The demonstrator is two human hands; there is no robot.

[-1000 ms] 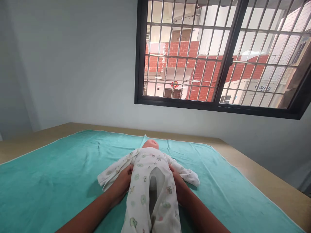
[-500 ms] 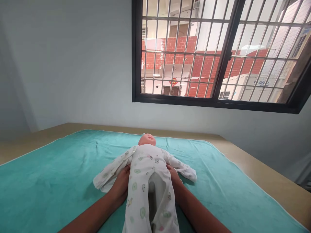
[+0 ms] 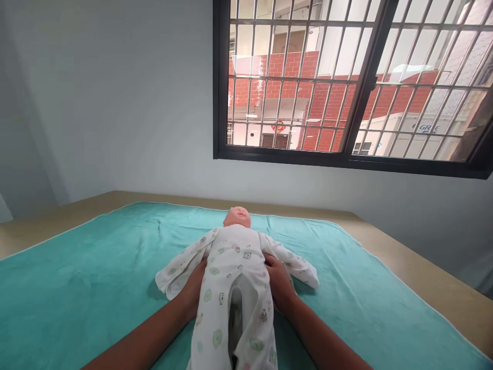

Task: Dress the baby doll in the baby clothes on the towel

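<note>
A baby doll [image 3: 237, 217] lies on its back on a teal cloth [image 3: 103, 267], its head toward the wall. It wears a white printed romper [image 3: 234, 257] with long sleeves spread to both sides and an open gap between the legs. My left hand [image 3: 194, 288] grips the doll's clothed body at its left side, under the sleeve, with the fingertips partly hidden. On the opposite side my right hand [image 3: 279, 282] holds the romper at the waist, its fingers curled against the cloth and partly tucked beneath the sleeve.
The teal cloth covers most of a light wooden table [image 3: 389, 246], whose border shows at the back and right. Behind it rises a grey wall [image 3: 134, 103] with a dark-framed, barred window [image 3: 292, 156].
The view has shifted slightly. My right hand's fingers show more over the romper's side, and my left hand sits a little further under the sleeve. The doll stays lying on the cloth.
</note>
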